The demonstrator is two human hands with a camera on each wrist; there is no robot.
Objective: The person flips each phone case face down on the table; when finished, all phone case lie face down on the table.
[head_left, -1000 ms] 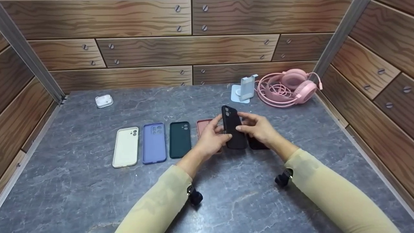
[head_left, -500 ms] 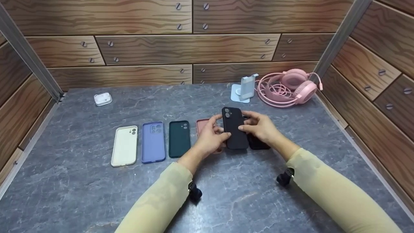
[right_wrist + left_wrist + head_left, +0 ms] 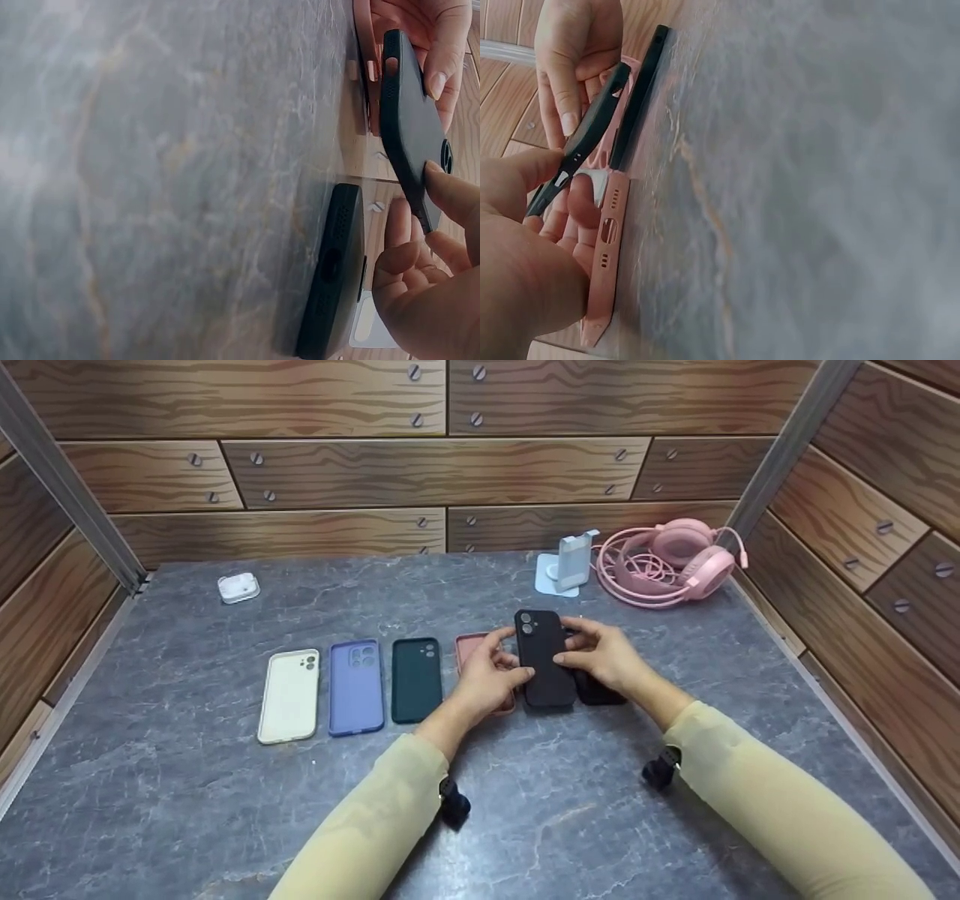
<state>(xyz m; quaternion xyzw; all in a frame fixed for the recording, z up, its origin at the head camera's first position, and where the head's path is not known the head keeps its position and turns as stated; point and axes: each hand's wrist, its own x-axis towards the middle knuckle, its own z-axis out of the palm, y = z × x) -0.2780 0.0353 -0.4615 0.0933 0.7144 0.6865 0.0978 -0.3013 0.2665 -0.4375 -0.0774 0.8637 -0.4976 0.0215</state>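
Note:
Both hands hold a black phone case [image 3: 546, 671], its back and camera cutouts facing up toward the head camera. My left hand [image 3: 484, 679] pinches its left edge, thumb on the back; my right hand [image 3: 606, 655] grips the right edge the same way. In the left wrist view, light shows through the cutouts along the case's rim. Below my left hand lies a pink phone case [image 3: 607, 247], partly covered by it. A second black case [image 3: 330, 277] rests on the table under my right hand, mostly hidden in the head view.
To the left, a dark green case [image 3: 417, 681], a purple case [image 3: 356, 690] and a cream case [image 3: 289, 697] lie in a row. Farther back are a small white earphone box [image 3: 238, 588], a light blue stand [image 3: 574, 564] and pink headphones [image 3: 709, 574]. Wood-patterned walls enclose the table.
The held black case has turned from a slant to face the head camera more squarely, its top coming slightly nearer. Both hands keep their hold; the other cases stay in place.

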